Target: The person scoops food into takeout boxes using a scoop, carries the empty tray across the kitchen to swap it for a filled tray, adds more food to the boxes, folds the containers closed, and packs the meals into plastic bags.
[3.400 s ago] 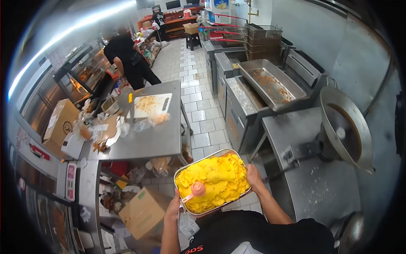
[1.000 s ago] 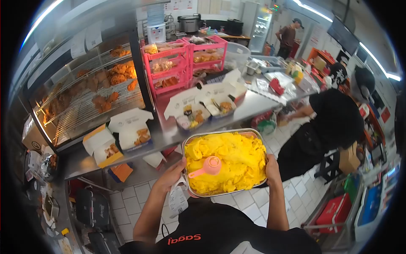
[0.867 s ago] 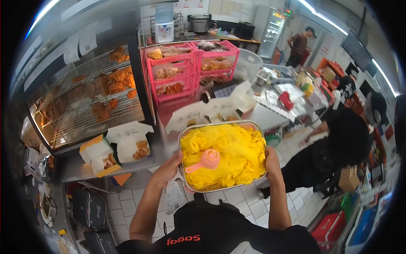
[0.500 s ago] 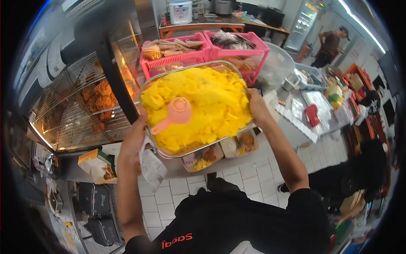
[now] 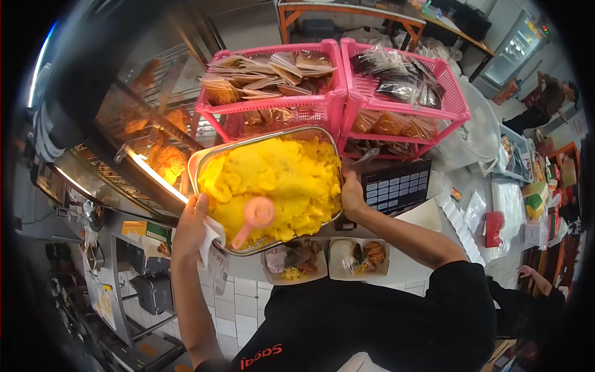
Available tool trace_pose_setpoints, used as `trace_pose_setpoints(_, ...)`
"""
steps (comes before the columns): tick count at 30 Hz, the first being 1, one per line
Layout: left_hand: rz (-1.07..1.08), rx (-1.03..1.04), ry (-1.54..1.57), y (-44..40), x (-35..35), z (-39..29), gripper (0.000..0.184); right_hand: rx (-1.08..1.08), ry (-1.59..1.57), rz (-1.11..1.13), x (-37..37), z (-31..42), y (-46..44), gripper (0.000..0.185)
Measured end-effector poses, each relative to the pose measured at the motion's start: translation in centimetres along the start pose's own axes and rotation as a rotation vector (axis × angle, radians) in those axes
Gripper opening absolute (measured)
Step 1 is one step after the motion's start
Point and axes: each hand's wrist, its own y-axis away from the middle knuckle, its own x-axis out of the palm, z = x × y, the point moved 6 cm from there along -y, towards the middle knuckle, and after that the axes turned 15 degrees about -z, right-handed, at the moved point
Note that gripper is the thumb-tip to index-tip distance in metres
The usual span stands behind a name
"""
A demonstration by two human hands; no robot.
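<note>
Both short edges of the metal tray [image 5: 323,135] are gripped, left hand [image 5: 191,228] on one, right hand [image 5: 354,196] on the other, its yellow food [image 5: 273,167] poised seemingly above the counter's [image 5: 427,253] near edge beside pink baskets [image 5: 279,103], and level, evenly shared support looks wise with that pink scoop [image 5: 258,212] lying near the tray's near-left corner!

It's bright yellow food [image 5: 273,180] blazing at centre, with a salmon-pink scoop [image 5: 257,212]! Hot-pink racks [image 5: 341,93] upper middle, my black shirt [image 5: 372,310] with red lettering [image 5: 260,356] along the bottom, orange-brown chicken [image 5: 167,162] left, gridded white tiles [image 5: 245,304] lower left of centre.
</note>
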Motion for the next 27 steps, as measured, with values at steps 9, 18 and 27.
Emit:
trace_pose_setpoints(9, -0.07, -0.063, 0.044, 0.1, 0.9, 0.9, 0.042, -0.013, 0.011, 0.035, -0.8, -1.7, 3.4, 0.053)
trace_pose_setpoints(18, -0.053, -0.21, 0.125, -3.8, 3.7, 4.8, 0.05, 0.294, -0.151, -0.036, -0.9, -2.6, 4.3, 0.045)
trace_pose_setpoints(27, -0.084, -0.196, 0.034, -5.7, 4.8, 5.5, 0.054, 0.337, -0.024, -0.158, -3.1, -7.7, 2.4, 0.049)
